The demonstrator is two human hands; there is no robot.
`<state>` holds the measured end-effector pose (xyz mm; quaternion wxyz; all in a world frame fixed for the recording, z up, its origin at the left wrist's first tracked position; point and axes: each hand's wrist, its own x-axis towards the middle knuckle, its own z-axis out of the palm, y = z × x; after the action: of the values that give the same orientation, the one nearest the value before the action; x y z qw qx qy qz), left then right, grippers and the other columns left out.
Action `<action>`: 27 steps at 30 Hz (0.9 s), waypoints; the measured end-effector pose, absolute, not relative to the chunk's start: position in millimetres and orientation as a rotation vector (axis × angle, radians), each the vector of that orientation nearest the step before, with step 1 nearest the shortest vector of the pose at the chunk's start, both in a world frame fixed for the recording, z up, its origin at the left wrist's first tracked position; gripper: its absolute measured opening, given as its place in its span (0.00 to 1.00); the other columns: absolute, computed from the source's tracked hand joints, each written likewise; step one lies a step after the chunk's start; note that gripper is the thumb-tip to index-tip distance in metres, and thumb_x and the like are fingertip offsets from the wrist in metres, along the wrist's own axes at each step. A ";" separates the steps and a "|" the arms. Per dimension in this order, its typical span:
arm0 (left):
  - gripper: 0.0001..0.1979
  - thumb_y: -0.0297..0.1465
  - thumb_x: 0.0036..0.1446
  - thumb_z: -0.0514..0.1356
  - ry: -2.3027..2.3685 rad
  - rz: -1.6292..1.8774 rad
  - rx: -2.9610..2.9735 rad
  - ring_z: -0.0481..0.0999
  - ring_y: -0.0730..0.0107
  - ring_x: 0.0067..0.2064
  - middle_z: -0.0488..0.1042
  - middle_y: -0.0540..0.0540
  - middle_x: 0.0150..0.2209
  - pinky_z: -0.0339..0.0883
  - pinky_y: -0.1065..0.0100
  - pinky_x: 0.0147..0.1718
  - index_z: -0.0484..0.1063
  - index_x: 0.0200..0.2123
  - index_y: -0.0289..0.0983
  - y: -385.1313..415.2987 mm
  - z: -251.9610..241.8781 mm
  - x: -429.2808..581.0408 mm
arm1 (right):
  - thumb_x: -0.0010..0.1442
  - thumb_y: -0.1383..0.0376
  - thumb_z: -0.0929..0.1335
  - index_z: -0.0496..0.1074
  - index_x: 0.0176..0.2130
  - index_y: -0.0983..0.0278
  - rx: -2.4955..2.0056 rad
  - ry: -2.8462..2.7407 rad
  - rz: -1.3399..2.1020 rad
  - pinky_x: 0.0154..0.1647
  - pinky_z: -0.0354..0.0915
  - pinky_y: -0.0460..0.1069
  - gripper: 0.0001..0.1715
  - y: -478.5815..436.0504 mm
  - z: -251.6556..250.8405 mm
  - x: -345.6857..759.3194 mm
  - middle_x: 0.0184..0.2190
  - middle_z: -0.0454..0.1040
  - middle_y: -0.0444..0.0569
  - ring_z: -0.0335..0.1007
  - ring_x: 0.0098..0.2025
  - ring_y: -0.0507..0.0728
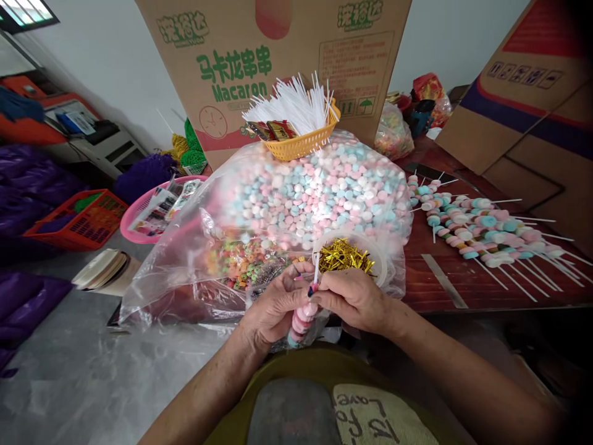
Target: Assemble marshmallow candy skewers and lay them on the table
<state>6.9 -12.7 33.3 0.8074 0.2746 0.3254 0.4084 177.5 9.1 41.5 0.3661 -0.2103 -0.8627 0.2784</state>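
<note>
A marshmallow skewer [302, 322] in pink, white and pale blue hangs downward, its white stick [317, 269] pointing up. My left hand [277, 304] is closed around its upper part, thumb against the neck. Against that same neck, the fingertips of my right hand [356, 298] are pinched together; whatever they grip is hidden. A small dark bluish bit [311, 290] shows between the two thumbs. Just behind my hands stands a clear tub [380, 262] of short gold twist ties [346, 256].
A big clear bag of pastel marshmallows [315, 191] and a bag of colourful cereal rings [245, 262] cover the middle. On top sits a yellow basket [301, 147] of white sticks [296, 108]. Finished skewers [486, 225] lie right. Cartons [296, 37] rise behind.
</note>
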 end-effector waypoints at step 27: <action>0.26 0.52 0.46 0.63 1.120 1.302 0.603 0.72 0.56 0.51 0.79 0.42 0.39 0.64 0.61 0.49 0.76 0.40 0.37 -27.0 30.2 -43.3 | 0.63 0.57 0.58 0.58 0.26 0.62 -0.983 -1.692 1.252 0.28 0.55 0.45 0.18 -6.8 12.9 97.7 0.21 0.60 0.41 0.57 0.26 0.50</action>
<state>-43.3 -27.0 30.2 0.6136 0.2615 0.4860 0.5648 97.7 -6.8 12.9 0.3982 -0.3881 -0.6681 0.4944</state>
